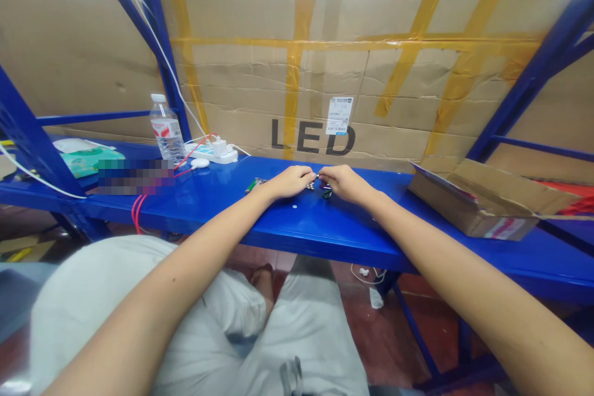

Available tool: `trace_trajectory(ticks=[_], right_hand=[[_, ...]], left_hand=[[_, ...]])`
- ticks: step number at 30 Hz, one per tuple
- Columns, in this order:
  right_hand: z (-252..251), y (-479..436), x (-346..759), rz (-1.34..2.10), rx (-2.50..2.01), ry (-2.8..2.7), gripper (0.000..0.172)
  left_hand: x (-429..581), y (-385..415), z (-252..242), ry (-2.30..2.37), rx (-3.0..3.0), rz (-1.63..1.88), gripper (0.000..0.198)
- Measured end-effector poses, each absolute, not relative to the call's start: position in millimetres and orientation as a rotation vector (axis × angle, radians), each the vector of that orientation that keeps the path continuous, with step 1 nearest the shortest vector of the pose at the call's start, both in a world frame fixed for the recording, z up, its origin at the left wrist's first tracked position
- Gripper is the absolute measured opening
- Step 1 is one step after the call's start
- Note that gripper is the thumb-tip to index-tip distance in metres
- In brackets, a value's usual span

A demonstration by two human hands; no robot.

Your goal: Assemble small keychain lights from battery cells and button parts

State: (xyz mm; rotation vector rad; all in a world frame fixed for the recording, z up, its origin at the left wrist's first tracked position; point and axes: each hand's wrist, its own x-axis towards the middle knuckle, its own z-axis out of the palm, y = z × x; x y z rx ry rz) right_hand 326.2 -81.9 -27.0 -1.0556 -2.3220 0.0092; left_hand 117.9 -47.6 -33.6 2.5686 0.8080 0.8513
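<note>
My left hand [293,182] and my right hand [342,182] meet fingertip to fingertip above the blue shelf top [297,229]. Both are closed in a pinch at a small shiny metal piece [317,177], too small to name. Just beneath the fingers lie small shiny metal bits [310,186] and a dark loop-shaped item [327,194]. Partly hidden behind my left wrist is a small green and silver item [253,185]. A small pale round spot [294,206] shows on the shelf nearer to me.
An open cardboard box [468,204] stands at right. On the left are a water bottle [167,130], a white power strip [211,151], red cables [138,210] and a green packet [90,162]. A large cardboard panel [250,80] marked LED and blue posts [524,68] bound the back.
</note>
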Motion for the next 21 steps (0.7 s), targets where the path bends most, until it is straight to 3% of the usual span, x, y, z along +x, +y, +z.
trace_trajectory(ticks=[3, 8, 21], right_hand=[[-28, -82, 326, -0.025, -1.068, -2.335, 0.024], [-27, -83, 326, -0.063, -1.073, -2.388, 0.024], [-26, -85, 327, 0.208, -1.117, -2.305, 0.024]], left_hand=[[119, -47, -34, 0.856, 2.592, 0.810, 0.038], [120, -51, -33, 0.833, 2.619, 0.835, 0.028], [120, -58, -32, 0.760, 2.650, 0.947, 0.019]])
